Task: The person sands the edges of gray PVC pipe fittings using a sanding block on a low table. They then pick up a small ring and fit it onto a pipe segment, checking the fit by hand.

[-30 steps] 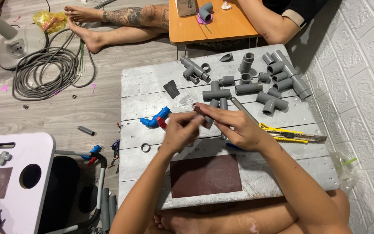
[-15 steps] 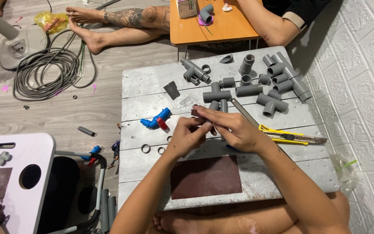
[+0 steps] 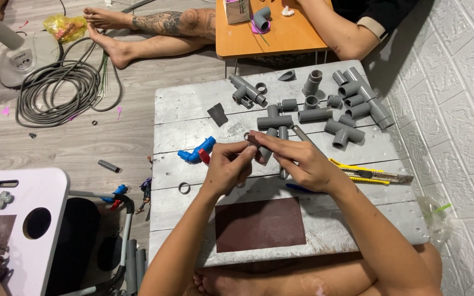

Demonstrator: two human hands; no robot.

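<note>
Together, left hand point(image 3: 227, 167) and right hand point(image 3: 297, 161) fingers pinch shut on a small grey ring point(image 3: 246, 136).

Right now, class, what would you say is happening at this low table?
A person seated at a grey wooden table holds a small grey pipe piece between both hands: the left hand and right hand meet over it, with the fingers pinched near a small ring. Grey pipe fittings lie in a heap at the far right, a blue valve to the left, a yellow utility knife to the right, and brown sandpaper lies nearest the person.
</note>
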